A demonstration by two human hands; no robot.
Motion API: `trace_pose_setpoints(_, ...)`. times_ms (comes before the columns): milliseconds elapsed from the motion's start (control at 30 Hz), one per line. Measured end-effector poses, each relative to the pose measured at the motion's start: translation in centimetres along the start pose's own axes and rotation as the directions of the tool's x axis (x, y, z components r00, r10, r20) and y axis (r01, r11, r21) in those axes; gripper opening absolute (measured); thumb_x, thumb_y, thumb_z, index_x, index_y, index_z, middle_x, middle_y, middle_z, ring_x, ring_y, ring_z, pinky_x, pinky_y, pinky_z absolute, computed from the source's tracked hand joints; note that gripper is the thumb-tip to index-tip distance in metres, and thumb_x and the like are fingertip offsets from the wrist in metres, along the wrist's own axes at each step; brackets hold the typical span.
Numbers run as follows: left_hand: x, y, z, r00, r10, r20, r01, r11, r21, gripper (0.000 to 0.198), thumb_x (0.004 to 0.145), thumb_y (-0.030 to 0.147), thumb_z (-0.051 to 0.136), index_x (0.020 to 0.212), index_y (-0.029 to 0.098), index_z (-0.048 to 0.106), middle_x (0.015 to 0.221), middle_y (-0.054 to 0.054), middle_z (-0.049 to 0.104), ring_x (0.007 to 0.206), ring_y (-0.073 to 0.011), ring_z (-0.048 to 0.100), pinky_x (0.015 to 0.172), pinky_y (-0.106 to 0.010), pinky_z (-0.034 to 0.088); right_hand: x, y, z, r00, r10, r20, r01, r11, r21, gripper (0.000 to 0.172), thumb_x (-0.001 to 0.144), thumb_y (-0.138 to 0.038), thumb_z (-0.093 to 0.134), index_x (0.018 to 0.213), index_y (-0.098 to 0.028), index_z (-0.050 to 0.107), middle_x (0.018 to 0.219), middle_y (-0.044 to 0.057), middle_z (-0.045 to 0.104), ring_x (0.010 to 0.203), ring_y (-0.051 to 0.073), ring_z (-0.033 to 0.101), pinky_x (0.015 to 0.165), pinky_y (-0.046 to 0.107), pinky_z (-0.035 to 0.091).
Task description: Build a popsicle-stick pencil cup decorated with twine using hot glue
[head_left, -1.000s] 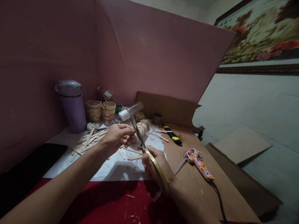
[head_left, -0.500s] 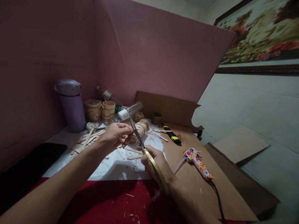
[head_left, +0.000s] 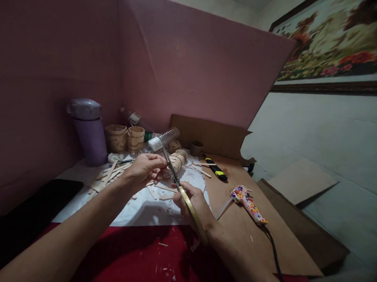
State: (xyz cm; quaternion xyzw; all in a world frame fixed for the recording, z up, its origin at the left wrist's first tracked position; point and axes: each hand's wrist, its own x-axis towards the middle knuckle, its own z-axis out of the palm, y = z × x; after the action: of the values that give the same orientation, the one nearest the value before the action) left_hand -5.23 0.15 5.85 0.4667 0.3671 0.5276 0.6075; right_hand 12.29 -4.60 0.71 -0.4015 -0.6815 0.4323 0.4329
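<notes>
Past the front edge of the white sheet (head_left: 121,218), right fingers (head_left: 192,191) wrap scissors (head_left: 177,181), left fingers (head_left: 157,160) pinch closed, hold unclear.

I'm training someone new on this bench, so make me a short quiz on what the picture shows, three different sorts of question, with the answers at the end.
1. Fill in the blank: the right grip holds the ____.
2. True or false: the glue gun lies on the cardboard.
3. Count: how many pale cups stand just to the right of the purple flask?

Key:
1. scissors
2. true
3. two
</notes>
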Motion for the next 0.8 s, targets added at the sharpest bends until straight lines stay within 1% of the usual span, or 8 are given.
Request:
trace_pose_setpoints(100, 0.1, 0.0, 0.1, 1.0, -0.002, 0.006, 0.002, 1.0, -0.009, 0.024, 0.049, 0.021, 0.083, 0.054, 0.01, 0.063, 0.047, -0.002, 0.058, 0.033, -0.0075, 0.046, 0.03, -0.018, 0.033, 0.1, 0.3, 0.2, 0.999, -0.029, -0.035, 0.028, 0.999, -0.027, 0.071, 0.071, -0.081, 0.062, 0.089, -0.013, 0.063, 0.066, -0.003, 0.045, 0.061, 0.011, 0.036, 0.055, 0.024, 0.03)
trace_pose_setpoints(167, 0.0, 0.0, 0.1, 1.0, 0.0, 0.015, 0.001, 1.0, -0.012, 0.024, 0.05, 0.022, 0.083, 0.053, 0.01, 0.063, 0.046, -0.002, 0.058, 0.033, -0.0078, 0.046, 0.03, -0.018, 0.034, 0.1, 0.4, 0.3, 0.999, -0.023, -0.039, 0.022, 1.0, -0.021, 0.065, 0.072, -0.078, 0.064, 0.084, -0.014, 0.062, 0.065, -0.003, 0.044, 0.062, 0.011, 0.037, 0.055, 0.024, 0.03)
trace_pose_setpoints(333, 0.0, 0.0, 0.1, 1.0, -0.002, 0.015, 0.002, 1.0, -0.004, 0.024, 0.052, 0.022, 0.083, 0.053, 0.01, 0.062, 0.047, -0.003, 0.059, 0.032, -0.0074, 0.045, 0.03, -0.018, 0.034, 0.0, 0.0, 0.7, 0.997, 0.045, -0.06, -0.042, 0.998, 0.048, 0.056, 0.065, -0.068, 0.076, 0.079, -0.017, 0.059, 0.064, -0.004, 0.046, 0.063, 0.012, 0.041, 0.056, 0.024, 0.033)
trace_pose_setpoints(467, 0.1, 0.0, 0.0, 1.0, -0.009, 0.005, 0.009, 1.0, -0.01, 0.021, 0.054, 0.019, 0.081, 0.056, 0.009, 0.063, 0.049, -0.004, 0.059, 0.033, -0.0077, 0.046, 0.031, -0.018, 0.035, -0.1, -0.6, 1.1, 0.99, 0.118, -0.077, -0.108, 0.986, 0.125, 0.049, 0.065, -0.06, 0.079, 0.077, -0.018, 0.057, 0.064, -0.003, 0.051, 0.061, 0.012, 0.044, 0.055, 0.024, 0.035)
trace_pose_setpoints(667, 0.1, -0.1, -0.2, 0.999, -0.035, -0.003, 0.035, 0.999, -0.037, 0.019, 0.055, 0.016, 0.081, 0.058, 0.009, 0.063, 0.051, -0.005, 0.06, 0.037, -0.0081, 0.049, 0.033, -0.018, 0.037, 0.0, -0.9, 1.7, 0.982, 0.121, -0.142, -0.102, 0.986, 0.136, 0.047, 0.06, -0.056, 0.084, 0.071, -0.019, 0.056, 0.06, -0.006, 0.047, 0.058, 0.011, 0.039, 0.052, 0.023, 0.033)
trace_pose_setpoints(800, 0.2, -0.4, -0.3, 0.999, -0.04, 0.011, 0.041, 0.998, -0.047, 0.019, 0.059, 0.016, 0.081, 0.06, 0.009, 0.064, 0.053, -0.005, 0.062, 0.039, -0.0082, 0.051, 0.035, -0.017, 0.039, 0.0, -0.4, 1.8, 0.983, 0.133, -0.13, -0.108, 0.976, 0.188, 0.047, 0.061, -0.056, 0.084, 0.071, -0.019, 0.055, 0.06, -0.005, 0.048, 0.058, 0.01, 0.04, 0.051, 0.023, 0.032)
